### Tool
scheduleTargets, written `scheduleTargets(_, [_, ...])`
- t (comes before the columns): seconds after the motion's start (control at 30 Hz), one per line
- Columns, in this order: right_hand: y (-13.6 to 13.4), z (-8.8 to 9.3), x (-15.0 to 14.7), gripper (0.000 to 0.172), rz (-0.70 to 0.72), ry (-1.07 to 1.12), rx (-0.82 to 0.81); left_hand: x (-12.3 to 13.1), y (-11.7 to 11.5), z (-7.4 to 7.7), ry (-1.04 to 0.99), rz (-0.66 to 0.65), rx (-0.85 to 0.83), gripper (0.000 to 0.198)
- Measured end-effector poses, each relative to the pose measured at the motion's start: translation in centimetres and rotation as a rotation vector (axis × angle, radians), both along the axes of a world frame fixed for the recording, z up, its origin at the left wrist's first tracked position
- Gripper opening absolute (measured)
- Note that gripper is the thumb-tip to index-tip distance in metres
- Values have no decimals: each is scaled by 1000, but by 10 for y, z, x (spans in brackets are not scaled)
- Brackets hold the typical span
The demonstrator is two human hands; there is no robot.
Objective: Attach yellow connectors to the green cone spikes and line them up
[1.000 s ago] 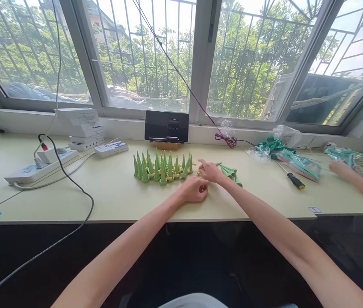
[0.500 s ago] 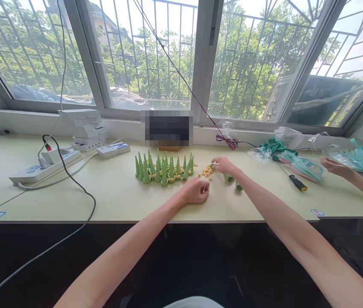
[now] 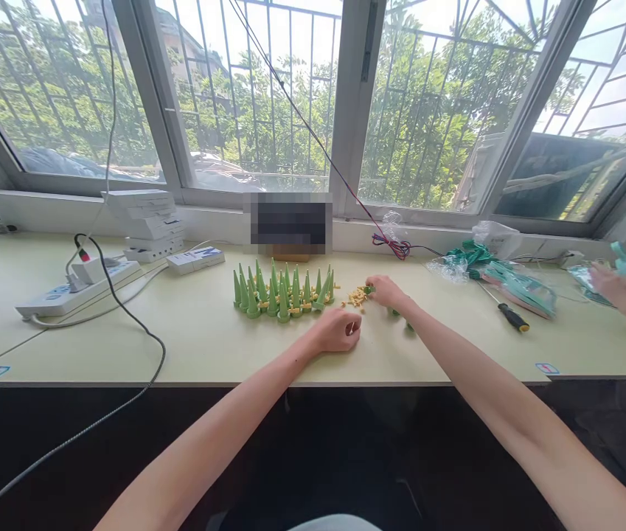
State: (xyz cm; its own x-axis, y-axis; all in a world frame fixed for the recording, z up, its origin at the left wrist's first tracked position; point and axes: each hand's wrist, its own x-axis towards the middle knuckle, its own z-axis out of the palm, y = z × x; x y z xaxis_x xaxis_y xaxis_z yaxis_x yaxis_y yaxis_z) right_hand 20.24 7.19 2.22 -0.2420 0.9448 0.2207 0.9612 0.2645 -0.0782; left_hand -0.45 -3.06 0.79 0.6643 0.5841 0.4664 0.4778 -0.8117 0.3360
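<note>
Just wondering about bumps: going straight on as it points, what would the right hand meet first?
Probably the yellow pieces beside the right hand, then the standing green cones; depth is hard to judge.

Power strip (image 3: 55, 301): your left, plugs in; black cable (image 3: 164, 351) hangs over the table (image 3: 202, 339) edge.
Boxes (image 3: 155, 230): white, stacked by the sill (image 3: 213, 212), one lying near.
Wires (image 3: 397, 246): bundled ahead of you.
Screwdriver (image 3: 513, 318): your right, near a teal bag (image 3: 521, 287).

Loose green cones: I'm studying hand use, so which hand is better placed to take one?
Likely the right hand: it is beside the loose green cones, partly hiding them. The left hand is farther off, nearer the standing cones.
</note>
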Motion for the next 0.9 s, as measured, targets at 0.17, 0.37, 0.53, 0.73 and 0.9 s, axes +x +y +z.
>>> scheduleTargets(0.17, [-8, 5, -4, 22, 18, -58, 32, 0, 0, 0, 6, -1, -12, 11])
scheduleTargets(0.37, [-20, 17, -9, 17, 13, 46, 176, 0, 3, -1, -45, 17, -50, 17])
scheduleTargets(0.53, [-42, 14, -24, 20, 148, 328, 460, 1, 10, -1, -210, 90, -108, 39])
scheduleTargets(0.73, [-70, -13, -43, 24, 350, 632, 658, 3, 16, 1, -559, 269, -335, 51])
scheduleTargets(0.9, [-85, -24, -52, 21, 533, 624, 606, 3, 13, 2, -726, 225, -492, 52])
